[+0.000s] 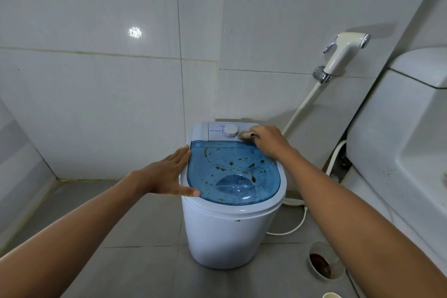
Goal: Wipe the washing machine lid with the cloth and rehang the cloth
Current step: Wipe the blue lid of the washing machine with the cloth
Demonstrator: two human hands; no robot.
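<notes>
Head view: right hand (268, 140) fingers grip the cloth (246, 135) on the control panel (217, 131); left hand (169, 174) lies open-fingered beside the stained blue lid (232, 176); a floor cup (325, 261) holds dark liquid.

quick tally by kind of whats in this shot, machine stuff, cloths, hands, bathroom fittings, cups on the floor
Washing machines: 1, white washing machine with blue lid and dial
Cloths: 1, cloth in the right hand
Hands: 2, with the left hand flat on the machine's edge
Sprayers: 1, bidet sprayer
Toilets: 1, toilet
Cups: 2, brown-stained cup, cup rim at the bottom edge
Total: 8
</notes>
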